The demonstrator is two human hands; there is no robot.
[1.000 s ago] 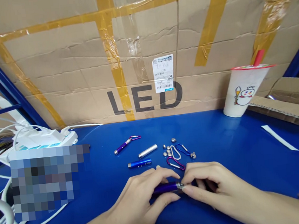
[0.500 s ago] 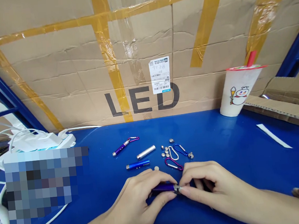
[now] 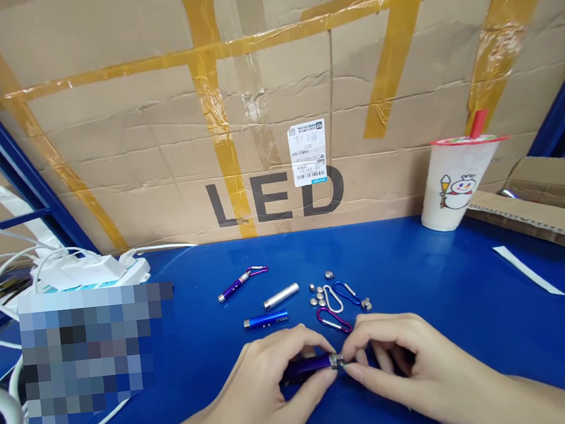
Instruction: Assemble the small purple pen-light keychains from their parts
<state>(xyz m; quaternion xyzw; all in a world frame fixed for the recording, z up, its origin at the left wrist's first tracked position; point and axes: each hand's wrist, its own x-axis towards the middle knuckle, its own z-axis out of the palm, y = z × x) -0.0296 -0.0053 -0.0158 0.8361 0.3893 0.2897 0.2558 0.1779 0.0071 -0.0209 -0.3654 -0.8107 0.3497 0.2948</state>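
Observation:
My left hand (image 3: pixel 263 377) is closed around a purple mini flashlight (image 3: pixel 307 367), whose silver metal end points right. At that end, the thumb and forefinger of my right hand (image 3: pixel 416 352) pinch a small metal end cap (image 3: pixel 339 360). Fingers partly cover the cap, so I cannot tell how it sits on the tube. Beyond my hands lie a blue flashlight (image 3: pixel 267 320), a silver flashlight tube (image 3: pixel 281 296) and a purple flashlight with a carabiner (image 3: pixel 234 288). Purple (image 3: pixel 333 320), white (image 3: pixel 333 299) and blue carabiners (image 3: pixel 346 292) lie near several button cells (image 3: pixel 320 296).
Two loose metal caps, one at the back (image 3: pixel 329 275) and one at the right (image 3: pixel 366 304), lie near the carabiners. A drink cup (image 3: pixel 453 189) with a red straw stands back right, near a paper strip (image 3: pixel 528 271). Left is a white power strip (image 3: pixel 88 274) with cables.
The whole view has shifted, so things sit slightly lower and further right. My left hand keeps the flashlight, my right fingers stay at its end. A round disc by my left hand is now out of sight.

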